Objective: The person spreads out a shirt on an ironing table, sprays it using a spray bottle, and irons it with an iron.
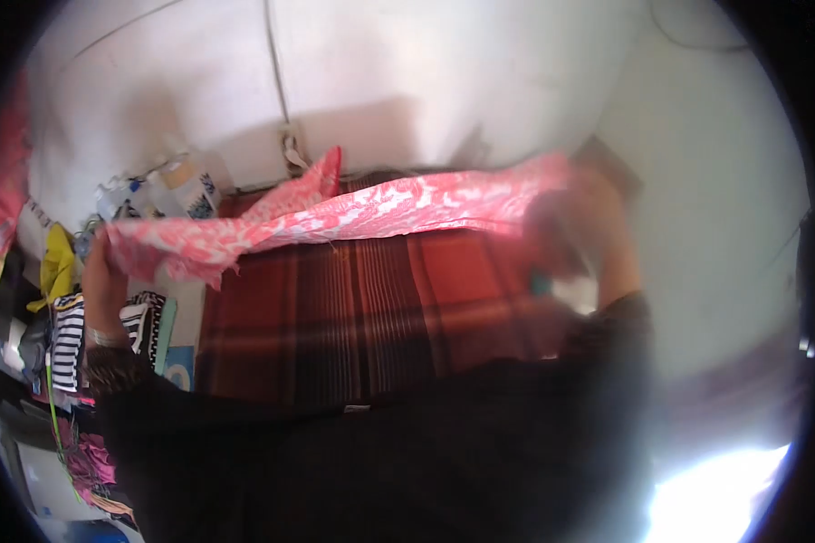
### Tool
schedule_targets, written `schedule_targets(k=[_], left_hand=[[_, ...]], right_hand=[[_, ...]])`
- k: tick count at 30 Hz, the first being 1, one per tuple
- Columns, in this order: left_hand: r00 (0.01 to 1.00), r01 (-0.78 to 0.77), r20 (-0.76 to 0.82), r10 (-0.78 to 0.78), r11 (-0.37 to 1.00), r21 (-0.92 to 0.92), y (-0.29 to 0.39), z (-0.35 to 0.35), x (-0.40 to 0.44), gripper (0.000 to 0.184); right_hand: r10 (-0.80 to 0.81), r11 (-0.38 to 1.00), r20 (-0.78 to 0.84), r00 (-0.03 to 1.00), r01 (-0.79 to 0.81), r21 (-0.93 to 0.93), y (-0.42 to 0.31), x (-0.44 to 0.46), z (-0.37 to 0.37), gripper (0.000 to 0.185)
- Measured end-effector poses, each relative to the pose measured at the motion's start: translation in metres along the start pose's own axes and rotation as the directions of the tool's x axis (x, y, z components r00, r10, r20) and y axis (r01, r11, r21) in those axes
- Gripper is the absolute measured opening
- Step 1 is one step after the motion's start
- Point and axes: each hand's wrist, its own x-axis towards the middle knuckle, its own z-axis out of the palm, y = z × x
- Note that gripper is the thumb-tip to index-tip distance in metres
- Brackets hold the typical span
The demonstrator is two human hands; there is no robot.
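A pink and white patterned cloth (398, 206) is stretched sideways in front of me, above a striped bedspread. At its left end my left hand (101, 267) is closed on the edge, fingers partly hidden by the fabric. My right hand (599, 213) is smeared by motion at the other end, where the cloth runs into it and is held up. One corner of the fabric sticks up behind the middle, toward the wall. Both forearms are in dark sleeves.
The red, brown and black striped bedspread (362, 317) lies below, against a pale wall (507, 81). Folded striped clothes (70, 344), a yellow cloth (57, 258) and white containers (179, 181) are at left. Bright light (720, 498) comes from the lower right.
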Motion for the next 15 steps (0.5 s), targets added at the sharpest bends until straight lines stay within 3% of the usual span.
schedule_targets(k=[1, 3, 4, 6, 7, 8, 9, 10, 11, 12, 13, 14, 15], left_hand=[[0.984, -0.093, 0.147, 0.102, 0.993, -0.067, 0.028, 0.001, 0.018, 0.026], [0.952, -0.298, -0.019, 0.304, 0.942, 0.158, 0.077, 0.032, 0.027, 0.026], [0.92, -0.36, -0.069, 0.386, 0.903, 0.236, 0.098, 0.042, 0.032, 0.026], [0.839, -0.491, -0.047, 0.542, 0.79, 0.367, 0.128, 0.035, 0.038, 0.028], [0.807, -0.531, -0.04, 0.589, 0.754, 0.387, 0.141, 0.033, 0.036, 0.029], [0.774, -0.568, -0.033, 0.633, 0.715, 0.407, 0.155, 0.031, 0.034, 0.031], [0.829, -0.488, -0.08, 0.553, 0.786, 0.378, 0.17, 0.004, 0.04, 0.033], [0.739, -0.56, 0.061, 0.671, 0.562, 0.609, 0.173, 0.006, 0.033, 0.034], [0.612, -0.561, 0.207, 0.763, 0.235, 0.793, 0.173, -0.003, 0.03, 0.036], [0.465, -0.491, 0.337, 0.819, -0.078, 0.868, 0.175, 0.006, 0.02, 0.037], [0.625, -0.561, 0.013, 0.781, 0.437, 0.703, 0.179, 0.014, 0.012, 0.037], [0.795, -0.493, -0.217, 0.566, 0.812, 0.312, 0.179, 0.029, 0.002, 0.036], [0.789, -0.5, -0.219, 0.574, 0.807, 0.315, 0.183, 0.033, -0.002, 0.036]], right_hand=[[-0.044, 0.998, -0.07, 0.997, 0.047, 0.046, -0.01, 0.027, -0.023, 0.021], [-0.066, 0.964, -0.269, 0.961, 0.131, 0.231, -0.036, 0.077, -0.076, 0.022], [-0.087, 0.962, -0.299, 0.95, 0.158, 0.224, -0.054, 0.087, -0.105, 0.022], [0.116, 0.967, 0.111, 0.987, -0.138, 0.214, -0.09, 0.095, -0.153, 0.02], [0.108, 0.97, 0.086, 0.99, -0.124, 0.21, -0.103, 0.092, -0.17, 0.02], [0.071, 0.884, -0.098, 0.993, -0.017, 0.468, -0.115, 0.086, -0.183, 0.019], [0.074, 0.732, -0.279, 0.957, 0.138, 0.667, -0.123, 0.08, -0.192, 0.019], [0.075, 0.723, -0.299, 0.951, 0.154, 0.674, -0.099, 0.06, -0.189, 0.019], [-0.029, 0.596, -0.075, 0.997, 0.077, 0.799, -0.086, 0.057, -0.2, 0.021], [-0.105, 0.522, 0.02, 0.994, 0.037, 0.852, -0.08, 0.05, -0.198, 0.022], [-0.179, 0.453, 0.115, 0.977, -0.022, 0.891, -0.075, 0.042, -0.196, 0.023], [-0.062, 0.455, -0.077, 0.995, 0.097, 0.885, -0.079, 0.031, -0.192, 0.022], [0.056, 0.476, -0.259, 0.964, 0.202, 0.856, -0.092, 0.026, -0.197, 0.021]])
